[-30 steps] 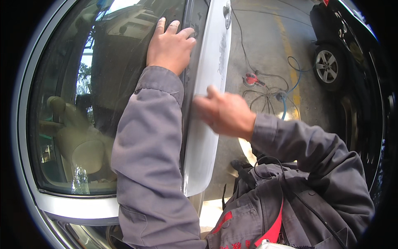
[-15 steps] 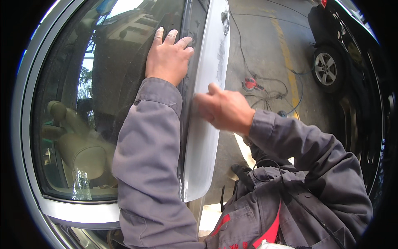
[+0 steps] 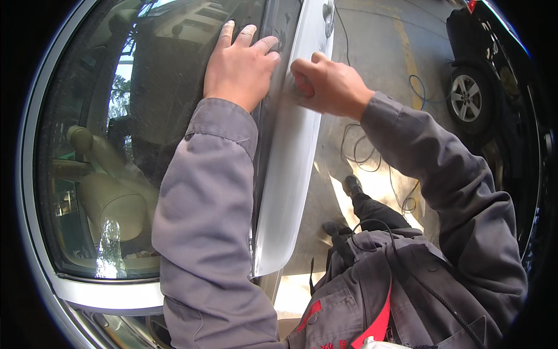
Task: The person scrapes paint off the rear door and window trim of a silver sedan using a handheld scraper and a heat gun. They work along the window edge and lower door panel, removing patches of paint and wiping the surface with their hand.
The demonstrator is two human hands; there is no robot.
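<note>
My left hand [image 3: 239,67] lies flat with spread fingers on the dark car window [image 3: 168,75], close to the black trim strip [image 3: 268,116]. To its right, my right hand [image 3: 334,84] is closed at the upper edge of the silver-white car door panel [image 3: 290,180]. Something reddish [image 3: 303,84] shows under its curled fingers; most of it is hidden and its kind is unclear. The fingertips are smeared by motion. Higher up on the panel, a door handle [image 3: 328,20] comes into view.
A black car with a silver-spoked wheel [image 3: 467,94] stands to the right. Dark cables [image 3: 357,145] and a blue hose [image 3: 417,90] lie on the concrete floor, crossed by a worn yellow line [image 3: 407,46]. Cream seats [image 3: 119,203] show through the glass.
My right hand has moved farther along the door's edge, away from me. The left hand stays on the glass. The view has shifted, and the red tool on the floor no longer shows.
</note>
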